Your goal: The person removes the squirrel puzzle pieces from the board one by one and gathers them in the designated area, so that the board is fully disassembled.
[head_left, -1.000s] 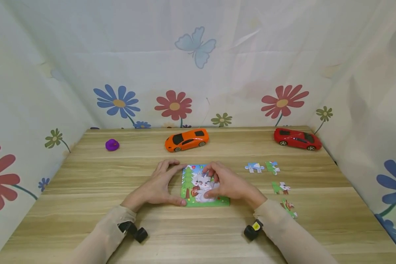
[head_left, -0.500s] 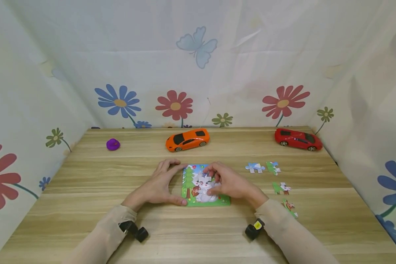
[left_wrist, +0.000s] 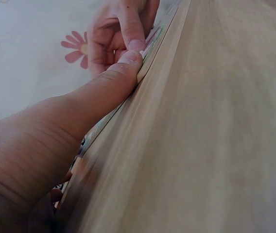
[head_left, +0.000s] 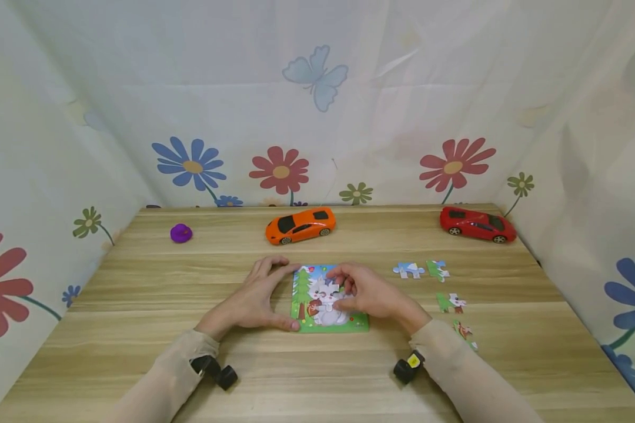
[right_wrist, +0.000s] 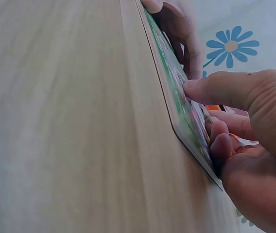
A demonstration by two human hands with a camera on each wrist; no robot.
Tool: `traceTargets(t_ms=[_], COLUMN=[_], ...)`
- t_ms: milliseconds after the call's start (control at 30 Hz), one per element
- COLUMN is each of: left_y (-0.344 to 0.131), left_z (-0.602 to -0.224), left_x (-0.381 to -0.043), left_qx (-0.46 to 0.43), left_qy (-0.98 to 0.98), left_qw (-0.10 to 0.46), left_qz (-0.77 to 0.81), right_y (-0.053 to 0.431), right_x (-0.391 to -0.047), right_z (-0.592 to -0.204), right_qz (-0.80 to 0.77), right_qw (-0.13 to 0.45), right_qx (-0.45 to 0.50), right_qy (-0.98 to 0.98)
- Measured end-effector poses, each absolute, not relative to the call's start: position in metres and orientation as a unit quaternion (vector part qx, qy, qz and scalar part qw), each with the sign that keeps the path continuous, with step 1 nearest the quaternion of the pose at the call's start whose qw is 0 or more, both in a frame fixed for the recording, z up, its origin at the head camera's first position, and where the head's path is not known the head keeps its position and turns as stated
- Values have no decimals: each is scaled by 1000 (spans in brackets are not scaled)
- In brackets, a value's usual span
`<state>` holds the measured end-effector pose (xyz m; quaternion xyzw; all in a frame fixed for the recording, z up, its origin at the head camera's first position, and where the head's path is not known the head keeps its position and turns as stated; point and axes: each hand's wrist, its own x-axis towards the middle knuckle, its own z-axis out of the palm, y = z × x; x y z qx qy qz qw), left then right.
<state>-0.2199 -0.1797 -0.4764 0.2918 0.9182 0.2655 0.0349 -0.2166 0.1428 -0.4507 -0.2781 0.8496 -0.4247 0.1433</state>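
A jigsaw puzzle (head_left: 304, 299) in a flat frame lies mid-table, its picture showing white cartoon animals, a green tree and grass. My left hand (head_left: 256, 296) spreads along its left side, the thumb pressing the near corner and a finger at the far corner. Over the puzzle's right part, my right hand (head_left: 373, 291) has its fingers curled down, thumb at the picture's surface. A thin edge of a puzzle piece (right_wrist: 207, 114) shows between that thumb and the fingers; most of it is hidden. In the left wrist view, the left thumb (left_wrist: 123, 70) touches the frame's edge.
Several loose puzzle pieces lie to the right, among them a blue one (head_left: 408, 270), a green and white one (head_left: 451, 302) and a brown one (head_left: 464, 335). Toy cars, orange (head_left: 300, 226) and red (head_left: 477, 224), stand at the back. A small purple toy (head_left: 181, 233) sits far left.
The right thumb has shifted slightly to the right over the picture. My left hand and the loose pieces stay in place.
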Motion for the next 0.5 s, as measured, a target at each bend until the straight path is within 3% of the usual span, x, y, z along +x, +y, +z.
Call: traceTargets(t_ms=[500], left_y=[-179], left_z=[-473], left_x=[-218], left_qx=[291], left_qy=[917], left_qw=[37], left_qz=[268], right_y=[147], right_x=[-219], right_z=[-444], right_qz=[-428], right_qw=[132], right_qx=[-284], right_qy=[848])
